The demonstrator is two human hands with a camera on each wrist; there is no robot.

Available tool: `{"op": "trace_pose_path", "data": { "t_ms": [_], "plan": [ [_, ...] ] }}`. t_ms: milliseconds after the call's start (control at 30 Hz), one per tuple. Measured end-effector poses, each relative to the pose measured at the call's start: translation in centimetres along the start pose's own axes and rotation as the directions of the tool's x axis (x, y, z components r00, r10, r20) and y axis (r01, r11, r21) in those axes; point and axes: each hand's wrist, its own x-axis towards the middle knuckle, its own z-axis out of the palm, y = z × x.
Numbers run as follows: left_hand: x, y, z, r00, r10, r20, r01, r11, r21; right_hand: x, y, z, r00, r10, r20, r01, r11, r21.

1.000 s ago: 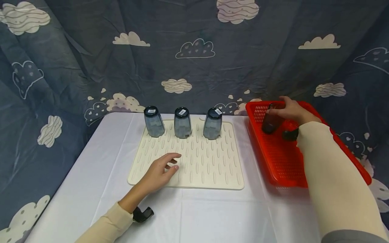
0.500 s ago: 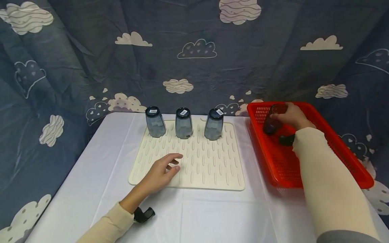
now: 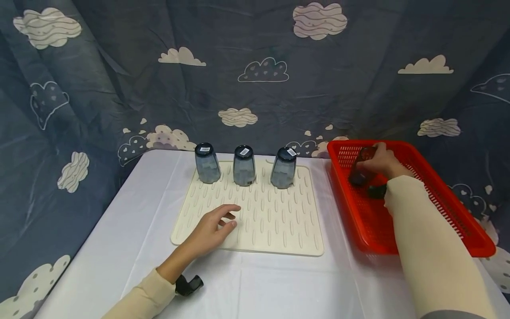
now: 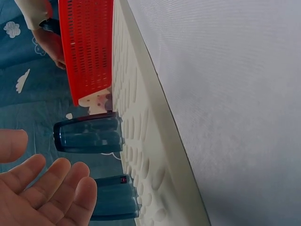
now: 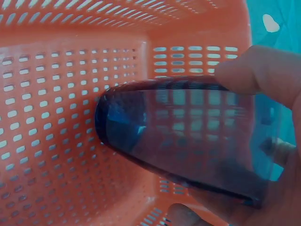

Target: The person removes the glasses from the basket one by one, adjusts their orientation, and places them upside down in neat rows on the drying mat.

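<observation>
The right hand grasps a dark blue tinted tumbler, tilted, inside the far end of the red perforated basket at about two o'clock on the worktop. The left hand lies released, fingers relaxed, on the near left part of the cream ribbed drying mat. Three matching tumblers already stand upside down in a row along the mat's twelve o'clock edge, so by my reading most of the job is done, and this tumbler is yet to join them; no other shows in the basket.
</observation>
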Motion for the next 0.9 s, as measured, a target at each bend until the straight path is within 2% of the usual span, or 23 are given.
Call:
{"op": "trace_pose_path", "data": {
  "t_ms": [133,367,567,733,900],
  "plan": [
    [-0.1,0.0,-0.2,1.0,-0.011,-0.003,0.011,1.0,0.005,0.0,-0.2,0.6,0.999,0.0,-0.034,0.0,1.0,0.013],
    [-0.4,0.2,-0.8,1.0,-0.023,-0.009,0.023,0.999,0.023,0.1,-0.3,1.0,0.999,-0.005,-0.041,0.006,0.999,0.038],
    [-0.7,-0.1,-1.1,0.999,-0.031,-0.018,0.031,0.999,0.016,0.1,-0.6,1.3,0.996,-0.028,-0.088,0.029,1.0,0.009],
    [-0.9,-0.4,-1.3,0.999,-0.034,-0.03,0.034,0.999,-0.004,0.0,0.0,0.9,0.991,-0.064,-0.114,0.058,0.997,-0.049],
    [-1.0,-0.4,-1.6,0.996,-0.076,-0.05,0.073,0.996,-0.045,-0.9,0.1,-0.7,0.977,-0.117,-0.179,0.105,0.992,-0.072]
  ]
}}
